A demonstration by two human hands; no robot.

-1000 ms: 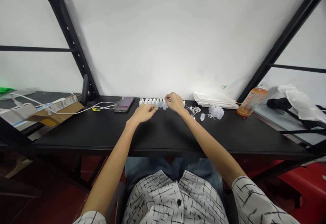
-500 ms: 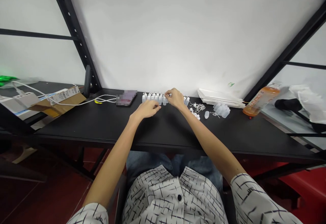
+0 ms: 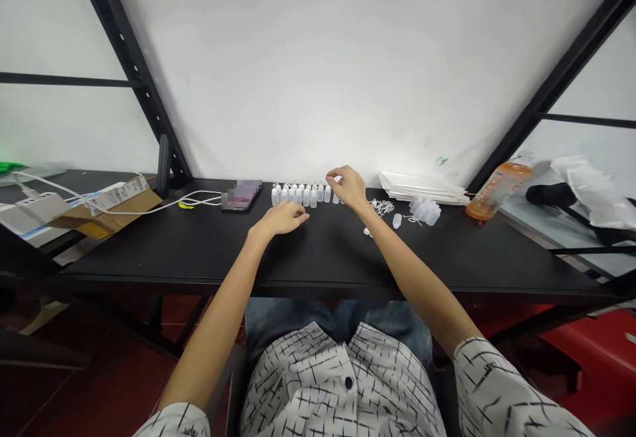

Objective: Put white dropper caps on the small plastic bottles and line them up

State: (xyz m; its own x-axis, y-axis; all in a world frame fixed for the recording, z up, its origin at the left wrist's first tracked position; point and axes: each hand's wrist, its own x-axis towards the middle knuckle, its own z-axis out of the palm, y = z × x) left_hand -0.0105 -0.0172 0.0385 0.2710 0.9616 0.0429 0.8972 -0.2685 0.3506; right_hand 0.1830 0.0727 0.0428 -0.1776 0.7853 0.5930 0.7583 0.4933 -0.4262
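Several small white dropper bottles (image 3: 299, 194) with pointed tips stand upright in close rows near the wall. My left hand (image 3: 282, 218) rests just in front of them, its fingers loosely curled and the thumb apart, with nothing visible in it. Over the right end of the rows is my right hand (image 3: 349, 187), thumb and forefinger brought together in a pinch. Anything between those fingertips is too small to make out. Partly covered by this hand, one bottle (image 3: 336, 198) stands below the thumb. Small white caps (image 3: 366, 232) lie beside my right forearm.
Right of my forearm lie a pile of thin white pieces (image 3: 383, 207), a loose bottle (image 3: 397, 220) and a cluster of translucent bottles (image 3: 425, 210). Behind them are flat white bags (image 3: 422, 187) and an orange drink bottle (image 3: 498, 189). A phone (image 3: 242, 195) and cable lie left.
My right hand has shifted right and lifted slightly, uncovering bottles at the right of the rows. My left hand stays nearly in place. The view has shifted slightly.
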